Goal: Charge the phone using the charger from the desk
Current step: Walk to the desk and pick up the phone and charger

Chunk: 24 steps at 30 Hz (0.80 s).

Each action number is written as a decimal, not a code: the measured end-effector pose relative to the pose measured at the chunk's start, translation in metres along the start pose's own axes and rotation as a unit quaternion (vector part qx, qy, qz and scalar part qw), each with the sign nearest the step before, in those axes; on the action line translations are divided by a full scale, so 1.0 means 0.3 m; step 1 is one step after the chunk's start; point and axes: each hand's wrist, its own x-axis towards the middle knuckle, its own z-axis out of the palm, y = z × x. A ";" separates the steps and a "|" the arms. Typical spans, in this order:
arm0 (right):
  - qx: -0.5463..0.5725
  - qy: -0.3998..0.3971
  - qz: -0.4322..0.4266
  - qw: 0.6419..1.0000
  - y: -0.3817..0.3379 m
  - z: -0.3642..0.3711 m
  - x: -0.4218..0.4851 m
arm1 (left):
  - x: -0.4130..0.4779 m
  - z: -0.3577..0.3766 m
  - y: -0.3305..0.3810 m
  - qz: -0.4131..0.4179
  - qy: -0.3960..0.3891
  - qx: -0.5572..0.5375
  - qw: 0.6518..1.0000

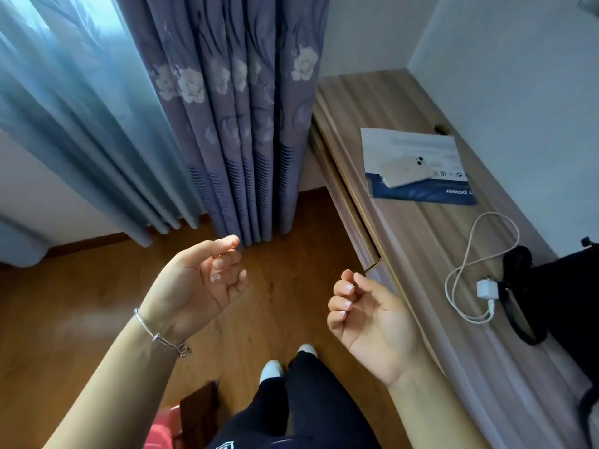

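Note:
A white phone (409,171) lies face down on a blue and white booklet (421,189) on the wooden desk (405,228) at the right. Nearer to me on the desk lies a white charger plug (487,289) with its white cable (466,254) looped beside it. My left hand (204,283) hovers palm up over the floor, fingers loosely curled, holding nothing. My right hand (369,319) hovers palm up just left of the desk's edge, fingers loosely curled and empty, well short of the charger.
A black bag with a strap (551,296) sits on the desk right beside the charger plug. Purple flowered curtains (240,124) and a blue sheer curtain (81,108) hang to the left. Wooden floor (81,303) lies below; a dark stool corner (197,413) is near my legs.

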 end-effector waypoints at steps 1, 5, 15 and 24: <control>0.003 0.002 -0.001 1.000 -0.012 0.010 0.019 | 0.027 0.003 0.015 -0.004 0.000 0.001 1.000; 0.006 0.008 -0.008 1.000 -0.080 0.041 0.109 | 0.139 0.017 0.069 -0.026 -0.012 0.021 0.999; 0.026 0.000 -0.015 1.000 -0.332 0.105 0.354 | 0.473 0.160 0.210 -0.039 -0.027 0.037 0.998; 0.080 -0.005 -0.039 0.996 -0.600 0.154 0.508 | 0.794 0.338 0.279 -0.095 -0.074 0.042 0.992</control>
